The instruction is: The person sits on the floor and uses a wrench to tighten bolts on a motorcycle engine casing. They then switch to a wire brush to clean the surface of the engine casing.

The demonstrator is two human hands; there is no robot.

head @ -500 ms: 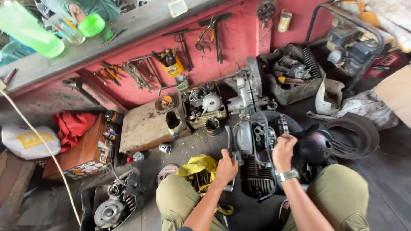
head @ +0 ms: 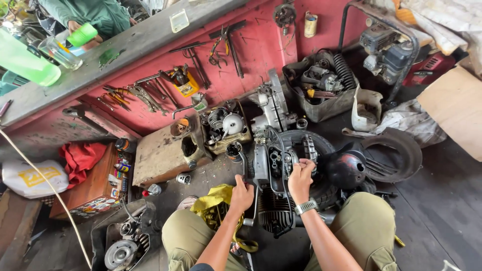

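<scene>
Grimy workshop floor [head: 442, 211] below a red wall [head: 261, 50] hung with tools; the engine [head: 276, 170] sits between the person's knees, propped on a tyre [head: 321, 145]. Left hand [head: 242, 194] is closed on the engine's near-left edge, bracing it; right hand [head: 301, 176] has fingers pinched together on a small part on top, though I cannot tell what kind. The engine looks unsteady on the tyre; if the left hand eases, it could tip toward the knees; a small part could slip into the finned cylinder [head: 273, 213]. A yellow rag [head: 213, 200] lies just beside the left wrist; a black cable [head: 281, 165] crosses the engine and may snag; a parts tray [head: 223, 128] and dirty box [head: 163, 158] crowd the left.
</scene>
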